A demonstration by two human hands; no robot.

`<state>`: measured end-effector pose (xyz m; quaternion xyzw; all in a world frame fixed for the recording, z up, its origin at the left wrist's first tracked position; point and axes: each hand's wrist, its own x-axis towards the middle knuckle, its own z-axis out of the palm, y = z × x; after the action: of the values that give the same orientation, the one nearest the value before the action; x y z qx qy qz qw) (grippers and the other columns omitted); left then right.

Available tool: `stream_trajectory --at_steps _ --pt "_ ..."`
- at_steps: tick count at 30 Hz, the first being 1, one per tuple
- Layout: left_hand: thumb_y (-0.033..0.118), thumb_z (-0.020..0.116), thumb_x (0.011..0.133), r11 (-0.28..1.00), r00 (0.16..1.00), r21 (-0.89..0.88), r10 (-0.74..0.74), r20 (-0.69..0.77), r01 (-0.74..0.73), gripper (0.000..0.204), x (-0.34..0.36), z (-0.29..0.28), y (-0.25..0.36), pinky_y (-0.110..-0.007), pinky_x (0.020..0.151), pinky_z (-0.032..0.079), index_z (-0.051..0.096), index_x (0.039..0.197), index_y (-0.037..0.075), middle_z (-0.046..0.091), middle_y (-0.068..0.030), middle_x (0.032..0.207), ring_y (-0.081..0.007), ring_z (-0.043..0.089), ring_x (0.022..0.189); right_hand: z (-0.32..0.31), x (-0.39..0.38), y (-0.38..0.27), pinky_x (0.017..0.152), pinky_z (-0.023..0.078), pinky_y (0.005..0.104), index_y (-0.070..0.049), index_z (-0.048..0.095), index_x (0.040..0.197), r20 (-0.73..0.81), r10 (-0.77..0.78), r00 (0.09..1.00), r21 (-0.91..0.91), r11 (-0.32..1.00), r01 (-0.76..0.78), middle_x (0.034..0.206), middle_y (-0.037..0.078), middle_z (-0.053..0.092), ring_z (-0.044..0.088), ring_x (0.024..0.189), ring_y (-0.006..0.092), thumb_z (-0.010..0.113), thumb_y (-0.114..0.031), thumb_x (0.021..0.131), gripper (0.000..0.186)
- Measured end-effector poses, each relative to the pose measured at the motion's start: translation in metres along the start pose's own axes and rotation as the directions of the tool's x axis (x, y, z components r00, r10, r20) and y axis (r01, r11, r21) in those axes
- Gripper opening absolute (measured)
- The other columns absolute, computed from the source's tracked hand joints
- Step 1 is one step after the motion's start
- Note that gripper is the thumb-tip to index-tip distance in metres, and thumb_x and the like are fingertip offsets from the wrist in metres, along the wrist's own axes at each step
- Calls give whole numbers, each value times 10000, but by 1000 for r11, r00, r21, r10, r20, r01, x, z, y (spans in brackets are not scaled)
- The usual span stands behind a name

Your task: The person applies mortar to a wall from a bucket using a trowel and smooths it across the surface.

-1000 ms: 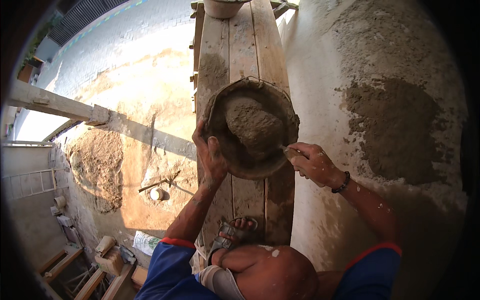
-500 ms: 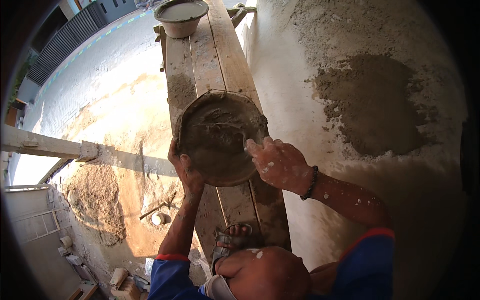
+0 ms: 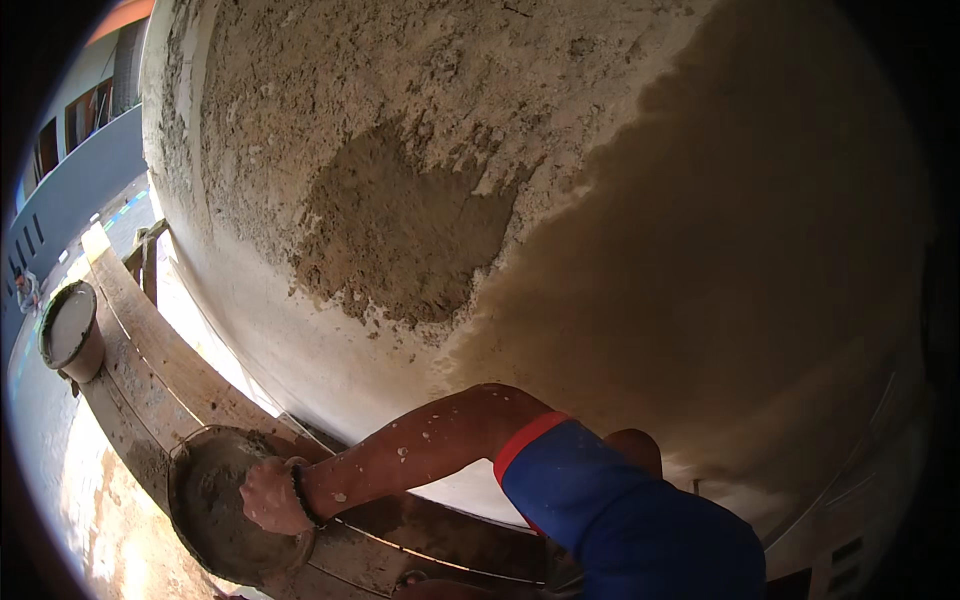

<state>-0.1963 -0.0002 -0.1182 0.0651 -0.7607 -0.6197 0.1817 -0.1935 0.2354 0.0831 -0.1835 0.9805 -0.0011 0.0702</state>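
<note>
My right hand, flecked with pale spatter and wearing a dark beaded bracelet, is closed over a round bucket of wet grey mortar. Whatever its fingers grip is hidden. The bucket stands on a scaffold of wooden planks. My left hand is out of sight. Beside the planks rises a wall with a rough patch of damp mortar on it.
A second bucket of grey mix stands farther along the planks. A wooden support sticks up near the wall. My shadow covers the wall's right part. Far left, a person is beside a low wall.
The view has swung right and up toward the wall. My right hand has moved from the bucket's right rim to over the mortar. My left hand, at the rim before, has left the view.
</note>
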Motion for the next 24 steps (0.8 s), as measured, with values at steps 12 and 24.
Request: stream_trajectory --at_steps 12,24 --pt "423 338 1041 969 973 111 209 96 -219 625 1 2 -1 -599 1089 301 177 1531 71 205 -237 1561 -343 260 1443 36 17 -10 605 554 431 -55 748 808 63 -86 994 43 996 84 858 133 718 710 813 302 651 -190 719 189" --pt "363 328 1051 696 762 310 594 259 -648 621 12 -61 -90 -689 1033 326 83 1566 117 144 -276 1578 -378 241 1450 32 36 -19 631 524 453 -52 738 956 95 -181 979 -293 935 201 929 119 707 669 901 315 601 -231 758 300"
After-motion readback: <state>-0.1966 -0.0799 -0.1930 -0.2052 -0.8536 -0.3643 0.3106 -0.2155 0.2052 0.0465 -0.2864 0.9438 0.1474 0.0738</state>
